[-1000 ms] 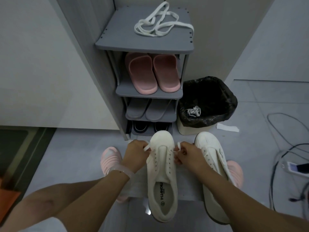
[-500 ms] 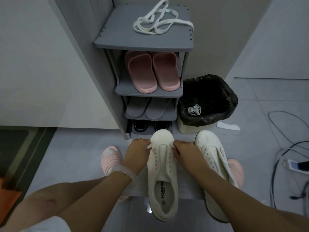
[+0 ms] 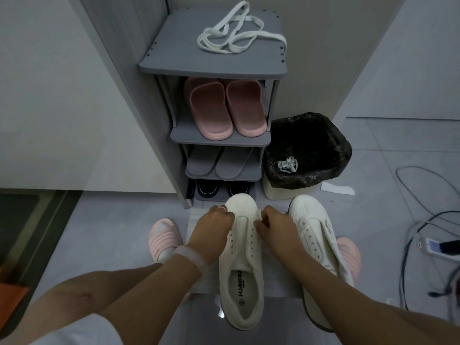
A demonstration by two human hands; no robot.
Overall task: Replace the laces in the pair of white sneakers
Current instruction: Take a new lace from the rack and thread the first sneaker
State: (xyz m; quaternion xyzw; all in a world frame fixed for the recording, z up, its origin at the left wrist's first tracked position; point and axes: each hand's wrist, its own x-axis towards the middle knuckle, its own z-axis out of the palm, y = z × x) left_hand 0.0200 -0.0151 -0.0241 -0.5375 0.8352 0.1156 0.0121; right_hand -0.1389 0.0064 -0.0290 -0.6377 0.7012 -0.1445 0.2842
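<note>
Two white sneakers lie on the floor with bare eyelets. The left sneaker (image 3: 242, 270) is in the middle and the right sneaker (image 3: 316, 245) is beside it. My left hand (image 3: 211, 229) curls its fingers against the left sneaker's front eyelets, and its fingertips are hidden. My right hand (image 3: 276, 226) pinches a short end of white lace (image 3: 258, 215) at the opposite eyelet row. A loose white lace (image 3: 239, 33) lies coiled on top of the grey shoe rack (image 3: 174, 66). Another bunched lace (image 3: 287, 165) lies in the black-lined bin (image 3: 343, 150).
The rack holds pink slippers (image 3: 224, 108), grey slippers and dark shoes on lower shelves. My feet in pink shoes (image 3: 164, 235) flank the sneakers. Cables and a power strip (image 3: 433, 246) lie on the floor at right. A paper scrap (image 3: 337, 188) lies by the bin.
Both hands have moved in against the toe end of the left sneaker. The lace ends that stood out from my fingers are now drawn down close to the front eyelets.
</note>
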